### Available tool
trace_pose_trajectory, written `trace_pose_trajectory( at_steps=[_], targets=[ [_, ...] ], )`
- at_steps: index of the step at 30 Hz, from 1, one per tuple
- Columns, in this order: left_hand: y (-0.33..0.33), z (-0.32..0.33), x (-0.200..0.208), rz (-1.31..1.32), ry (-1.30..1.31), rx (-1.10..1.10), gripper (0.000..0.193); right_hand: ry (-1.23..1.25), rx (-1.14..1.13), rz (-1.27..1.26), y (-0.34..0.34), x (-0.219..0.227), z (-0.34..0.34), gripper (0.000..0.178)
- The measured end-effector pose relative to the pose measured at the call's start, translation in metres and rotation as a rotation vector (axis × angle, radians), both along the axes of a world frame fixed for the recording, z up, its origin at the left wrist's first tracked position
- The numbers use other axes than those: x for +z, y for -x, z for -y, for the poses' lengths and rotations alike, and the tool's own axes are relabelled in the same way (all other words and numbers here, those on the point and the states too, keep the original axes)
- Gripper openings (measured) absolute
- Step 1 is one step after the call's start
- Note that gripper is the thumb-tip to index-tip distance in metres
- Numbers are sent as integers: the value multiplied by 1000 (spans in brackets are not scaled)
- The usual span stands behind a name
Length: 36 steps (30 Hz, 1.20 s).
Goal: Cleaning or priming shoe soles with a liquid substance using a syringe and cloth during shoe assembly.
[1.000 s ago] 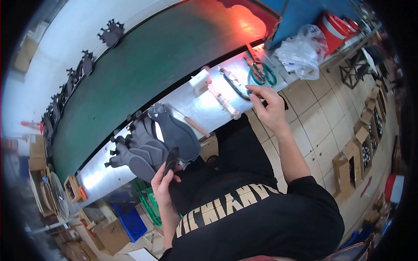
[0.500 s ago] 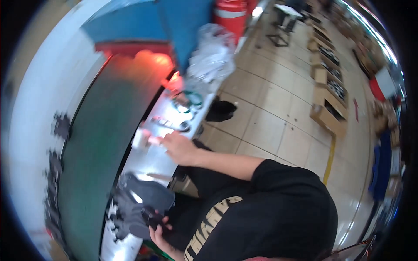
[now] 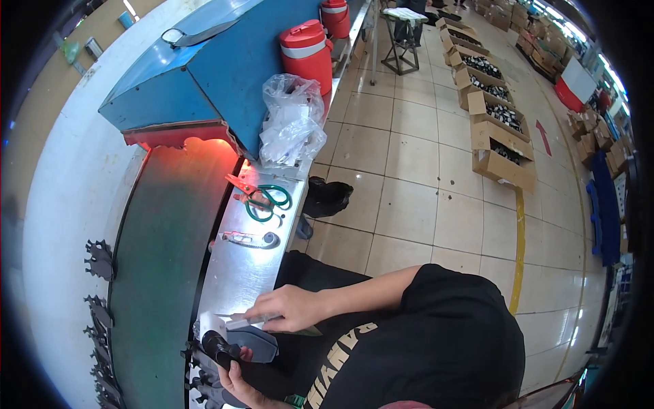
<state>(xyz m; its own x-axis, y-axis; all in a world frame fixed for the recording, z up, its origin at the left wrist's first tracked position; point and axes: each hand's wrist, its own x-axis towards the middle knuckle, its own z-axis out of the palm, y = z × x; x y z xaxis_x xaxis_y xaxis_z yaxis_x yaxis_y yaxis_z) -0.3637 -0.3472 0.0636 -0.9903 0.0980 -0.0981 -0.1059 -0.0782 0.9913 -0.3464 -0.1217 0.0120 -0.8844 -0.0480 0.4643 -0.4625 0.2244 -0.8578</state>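
My left hand [image 3: 238, 385] is closed around a dark, rounded black part [image 3: 219, 349] near the lower end of the metal bench. Close above it, my right hand [image 3: 289, 310] grips a thin, pale grey tool [image 3: 255, 320]. A white, block-like piece [image 3: 210, 324] lies at the tool's far end, against or just in front of the black part; whether they touch I cannot tell. Beneath my hands are a flat dark grey piece [image 3: 255, 343] and several dark, pronged parts [image 3: 204, 382], partly hidden.
Green-handled scissors [image 3: 266, 203] and a box cutter [image 3: 245, 239] lie on the metal bench [image 3: 235, 279]. Left of it runs a green conveyor belt [image 3: 160, 273] under a blue housing [image 3: 225, 82]. Dark pronged parts [image 3: 100, 259] line its far edge. A clear plastic bag [image 3: 293, 126] sits beyond the scissors.
My right hand has brought the tool and white piece down the bench to the black part in my left hand. The whole view has shifted and become sharper.
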Motion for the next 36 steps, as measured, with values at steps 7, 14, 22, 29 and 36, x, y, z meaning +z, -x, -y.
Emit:
trace_pose_trajectory(
  at_steps=[7, 14, 22, 29, 36],
  targets=[
    [17, 30, -43, -67, 106, -95, 40, -164, 48, 11, -21, 10, 11, 42],
    [5, 14, -11, -127, 185, 199, 38, -169, 103, -84, -19, 15, 27, 48],
    [34, 30, 11, -296, 7, 604, 26, -26, 148, -27, -25, 2, 30, 47],
    [23, 51, 25, -307, 202, 333, 37, 654, 349, 490, -24, 3, 1, 33],
    [13, 58, 14, -193, 378, 245, 33, 658, 365, 423, -26, 10, -31, 51]
  ],
)
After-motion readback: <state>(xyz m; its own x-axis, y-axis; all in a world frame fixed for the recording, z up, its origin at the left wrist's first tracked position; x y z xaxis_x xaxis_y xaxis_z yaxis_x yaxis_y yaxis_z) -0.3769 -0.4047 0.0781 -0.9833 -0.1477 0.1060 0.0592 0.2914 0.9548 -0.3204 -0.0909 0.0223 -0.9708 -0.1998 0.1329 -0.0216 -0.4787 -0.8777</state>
